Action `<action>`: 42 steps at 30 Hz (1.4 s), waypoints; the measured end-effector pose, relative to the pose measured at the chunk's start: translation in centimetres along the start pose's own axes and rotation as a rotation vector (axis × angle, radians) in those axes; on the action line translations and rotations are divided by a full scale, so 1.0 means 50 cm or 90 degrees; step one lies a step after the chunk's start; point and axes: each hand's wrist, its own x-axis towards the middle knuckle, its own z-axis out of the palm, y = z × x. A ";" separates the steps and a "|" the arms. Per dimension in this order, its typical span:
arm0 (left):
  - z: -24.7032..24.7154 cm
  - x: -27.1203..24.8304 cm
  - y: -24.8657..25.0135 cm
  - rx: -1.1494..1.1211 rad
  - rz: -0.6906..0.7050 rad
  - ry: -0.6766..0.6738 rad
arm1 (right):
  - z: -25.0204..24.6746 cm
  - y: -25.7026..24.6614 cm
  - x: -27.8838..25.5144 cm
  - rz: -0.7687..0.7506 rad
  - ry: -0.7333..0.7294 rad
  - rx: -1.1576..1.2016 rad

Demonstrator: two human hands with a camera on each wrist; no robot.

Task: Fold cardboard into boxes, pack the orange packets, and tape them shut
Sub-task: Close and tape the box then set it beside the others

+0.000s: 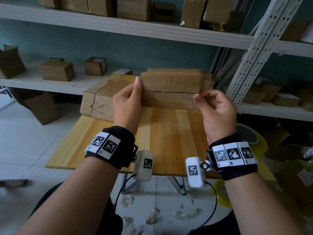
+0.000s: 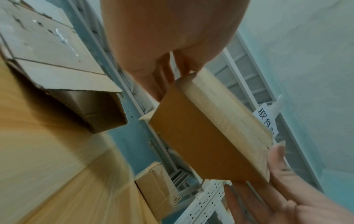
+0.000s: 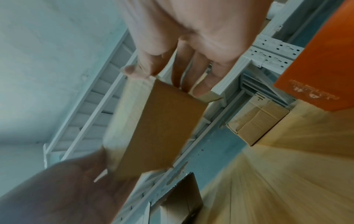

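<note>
I hold a small brown cardboard box (image 1: 171, 89) above the wooden table (image 1: 157, 141), long side toward me. My left hand (image 1: 130, 100) grips its left end, thumb up along the front face and fingers behind. My right hand (image 1: 215, 109) pinches its right end with thumb in front and fingers curled. In the left wrist view the box (image 2: 206, 133) hangs between both hands. The right wrist view shows the same box (image 3: 159, 124) under my right fingers (image 3: 203, 84), and an orange packet (image 3: 318, 60) at the upper right.
A larger flattened, scuffed cardboard box (image 1: 100, 100) lies at the table's far left. White metal shelves (image 1: 118, 28) with several cardboard boxes stand behind. A tape roll (image 1: 252, 139) sits at the right past the table. Plastic scraps (image 1: 152, 216) litter the floor.
</note>
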 end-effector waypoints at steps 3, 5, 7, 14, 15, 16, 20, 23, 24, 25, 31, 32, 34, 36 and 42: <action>-0.002 -0.003 0.015 -0.137 0.074 -0.020 | 0.013 0.005 0.000 0.022 -0.014 0.076; 0.000 -0.009 0.020 -0.146 0.146 -0.026 | 0.018 0.011 0.001 0.077 -0.045 0.072; 0.008 -0.020 0.019 -0.114 0.237 -0.051 | 0.021 0.022 -0.003 0.161 -0.091 0.021; 0.020 -0.040 0.007 0.018 0.436 -0.077 | 0.033 0.013 -0.011 0.409 -0.213 0.224; 0.019 -0.038 0.011 -0.004 0.426 -0.062 | 0.032 0.007 -0.009 0.427 -0.209 0.280; 0.018 -0.037 0.014 -0.020 0.411 -0.046 | 0.029 0.001 -0.009 0.440 -0.196 0.334; 0.016 -0.036 0.025 -0.055 0.311 -0.009 | 0.025 -0.007 -0.010 0.428 -0.144 0.442; 0.023 -0.040 0.018 -0.101 0.219 -0.041 | 0.030 -0.005 -0.011 0.396 -0.149 0.375; 0.026 -0.039 0.015 -0.126 0.195 -0.049 | 0.031 -0.004 -0.011 0.386 -0.150 0.338; 0.028 -0.036 0.012 -0.157 0.170 -0.052 | 0.030 -0.003 -0.011 0.379 -0.148 0.305; 0.022 -0.014 0.006 -0.253 0.024 0.024 | 0.036 -0.004 -0.022 0.353 -0.100 0.142; 0.021 -0.012 0.007 -0.242 0.012 0.041 | 0.037 -0.003 -0.025 0.350 -0.102 0.122; 0.022 -0.014 0.010 -0.199 0.017 0.043 | 0.038 -0.003 -0.028 0.355 -0.109 0.094; 0.026 -0.021 0.012 -0.137 0.045 0.027 | 0.039 -0.005 -0.030 0.358 -0.110 0.082; 0.020 -0.015 0.010 -0.084 0.067 0.023 | 0.037 -0.002 -0.031 0.344 -0.085 0.056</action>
